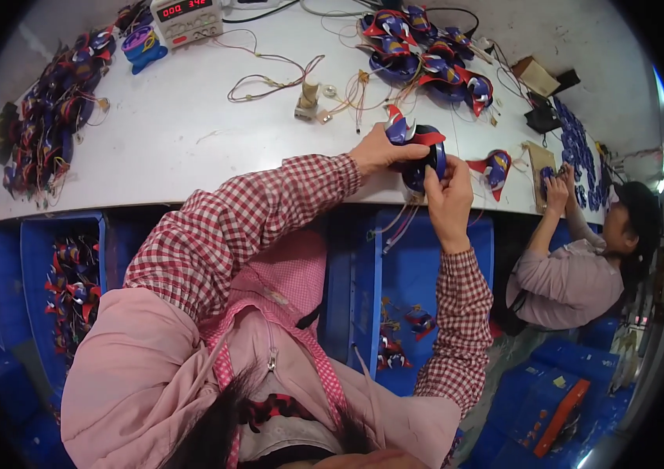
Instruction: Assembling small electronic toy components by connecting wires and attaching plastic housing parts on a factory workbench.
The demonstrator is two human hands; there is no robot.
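Note:
Near the front edge of the white table (pixel 269 144), I hold a curved blue, red and white plastic toy part (pixel 427 136). My left hand (pixel 385 151) grips its left side, with the thumb laid across the front. From the right, my right hand (pixel 449 197) pinches its lower edge with the fingers drawn in. Thin wires (pixel 402 219) hang below the part over the table edge. Anything small between my right fingertips is hidden. A similar red, blue and white part (pixel 496 173) lies just right of my right hand.
Similar parts form a heap (pixel 434 62) at the back right and a pile (pixel 58 117) at left. A power supply (pixel 190 22) and blue-purple spool (pixel 142 48) stand behind; cables (pixel 269 82) cross the table. Blue bins (pixel 363 289) sit below. Another person (pixel 574 273) works at right.

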